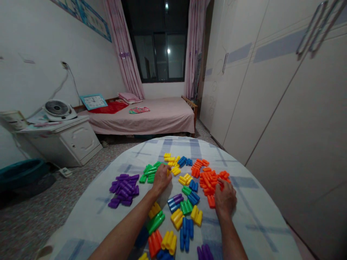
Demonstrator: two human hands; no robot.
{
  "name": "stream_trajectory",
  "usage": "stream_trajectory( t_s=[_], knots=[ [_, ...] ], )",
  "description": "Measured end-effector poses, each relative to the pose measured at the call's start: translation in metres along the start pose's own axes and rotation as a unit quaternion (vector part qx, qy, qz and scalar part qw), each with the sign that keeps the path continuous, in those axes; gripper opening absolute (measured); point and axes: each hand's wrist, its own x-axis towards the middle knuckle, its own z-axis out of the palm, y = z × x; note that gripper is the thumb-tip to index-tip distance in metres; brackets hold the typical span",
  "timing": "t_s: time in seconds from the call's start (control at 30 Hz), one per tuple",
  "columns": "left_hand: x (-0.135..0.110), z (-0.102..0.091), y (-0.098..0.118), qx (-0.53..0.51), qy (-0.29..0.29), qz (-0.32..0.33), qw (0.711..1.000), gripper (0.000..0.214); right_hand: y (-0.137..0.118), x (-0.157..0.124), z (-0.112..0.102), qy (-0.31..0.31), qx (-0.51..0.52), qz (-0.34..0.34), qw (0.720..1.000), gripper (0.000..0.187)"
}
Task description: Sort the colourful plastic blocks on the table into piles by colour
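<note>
Two hands were held over a table (pixel 257 207): the left hand (pixel 162 177), half-curled, by green pieces (pixel 149 173); the right hand (pixel 225 198), half-open, at orange pieces (pixel 208 181). Holds could not be told; light pinches seemed needed.

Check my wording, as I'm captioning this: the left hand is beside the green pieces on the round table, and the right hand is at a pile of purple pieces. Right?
The colour of the second pile is wrong: the head view shows the right hand at orange pieces. The left hand is beside the green pieces on the round table.
</note>
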Motion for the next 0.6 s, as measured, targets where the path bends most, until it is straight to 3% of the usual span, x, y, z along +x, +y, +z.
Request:
stream_trajectory(
  t_s=[0.1,0.23,0.4,0.6],
  knots=[
    [0.014,0.006,0.013,0.006,-0.005,0.016,1.000,0.032,0.001,0.000,0.000,0.001,-0.004,-0.002,1.000,0.033],
    [0.019,0.021,0.022,0.025,-0.052,0.035,0.998,0.021,0.003,0.000,0.002,0.005,-0.006,-0.005,1.000,0.032],
    [0.014,0.033,0.019,0.029,-0.063,0.033,0.997,0.019,0.003,0.001,0.003,0.005,-0.001,-0.010,1.000,0.031],
    [0.012,0.032,0.013,0.017,-0.053,0.013,0.998,0.018,0.003,0.002,0.004,0.002,0.001,-0.013,1.000,0.031]
  ],
)
